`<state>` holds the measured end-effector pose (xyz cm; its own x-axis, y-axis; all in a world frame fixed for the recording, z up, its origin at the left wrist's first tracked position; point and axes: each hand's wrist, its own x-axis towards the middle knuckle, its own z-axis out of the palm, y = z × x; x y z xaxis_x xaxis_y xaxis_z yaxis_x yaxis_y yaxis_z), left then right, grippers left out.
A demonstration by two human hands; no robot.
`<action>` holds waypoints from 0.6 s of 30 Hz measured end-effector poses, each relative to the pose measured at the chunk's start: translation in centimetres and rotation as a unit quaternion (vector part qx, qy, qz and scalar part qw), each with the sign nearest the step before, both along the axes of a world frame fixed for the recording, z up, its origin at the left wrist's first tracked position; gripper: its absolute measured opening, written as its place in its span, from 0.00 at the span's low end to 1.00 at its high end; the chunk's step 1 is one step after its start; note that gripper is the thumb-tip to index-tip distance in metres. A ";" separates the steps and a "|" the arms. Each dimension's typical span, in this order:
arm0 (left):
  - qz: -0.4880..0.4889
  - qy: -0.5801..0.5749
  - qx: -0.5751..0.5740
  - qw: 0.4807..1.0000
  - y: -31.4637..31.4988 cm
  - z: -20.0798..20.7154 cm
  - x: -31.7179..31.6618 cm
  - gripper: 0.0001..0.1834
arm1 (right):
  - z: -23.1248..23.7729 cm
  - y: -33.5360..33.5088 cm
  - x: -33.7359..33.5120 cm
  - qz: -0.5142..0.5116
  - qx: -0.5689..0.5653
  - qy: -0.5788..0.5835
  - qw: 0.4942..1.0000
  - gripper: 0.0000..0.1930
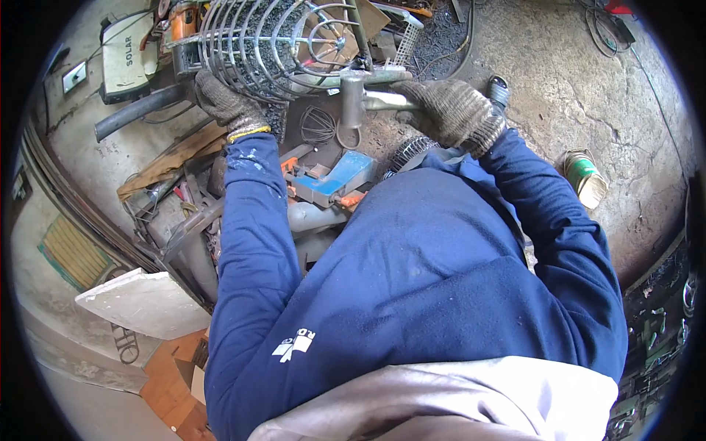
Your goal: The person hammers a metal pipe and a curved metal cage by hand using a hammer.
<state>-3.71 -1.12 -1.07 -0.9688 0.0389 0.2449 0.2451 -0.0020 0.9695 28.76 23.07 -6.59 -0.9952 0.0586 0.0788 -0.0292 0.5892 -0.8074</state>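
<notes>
A round metal grille (257, 48) of concentric bent rods stands at the top of the view. My left hand (232, 106), in a grey-brown knit glove, is closed at its lower left edge; the fingertips are partly hidden. My right hand (452, 110), gloved alike, is wrapped round the pale handle of a hammer (352, 103). Its thick cylindrical steel head is in front of the grille's lower right side, near an upright rod (359, 33). Whether the head touches the metal I cannot tell. A wire bundle (319, 125) lies below the grille.
Close to my body is a blue and grey tool (334, 180) with orange parts. A white case (126, 62) and a dark pipe (140, 112) are at left, a white slab (143, 305) lower left. On the right floor lie a green-labelled roll (581, 170) and cables (607, 33).
</notes>
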 end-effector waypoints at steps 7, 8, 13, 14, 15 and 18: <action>-0.005 -0.008 0.003 1.000 -0.1 0.0 0.0 0.23 | 1.2 0.5 -0.3 0.043 -0.011 -0.065 0.997 0.25; -0.008 -0.009 0.004 1.000 0.1 0.1 0.0 0.23 | 1.0 0.3 -0.1 0.055 -0.008 -0.060 0.997 0.25; -0.009 0.019 -0.017 1.000 -0.5 -0.1 -0.6 0.22 | 0.7 0.5 -0.4 -0.006 -0.013 -0.036 0.999 0.24; -0.004 0.012 -0.010 1.000 -0.4 -0.2 -0.3 0.22 | 0.9 0.5 -0.4 0.019 -0.015 -0.048 0.999 0.24; 0.000 0.006 -0.001 1.000 0.3 0.2 0.2 0.22 | 1.1 0.4 -0.5 0.044 -0.015 -0.057 0.997 0.24; 0.016 -0.012 0.023 1.000 1.5 1.1 1.6 0.22 | 0.7 0.4 -0.3 0.059 0.006 -0.036 0.998 0.25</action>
<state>-2.11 0.40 0.02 -0.9751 -0.0038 0.2218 0.2217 -0.0384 0.9743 28.48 23.43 -5.87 -0.9981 -0.0604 0.0075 -0.0420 0.5948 -0.8028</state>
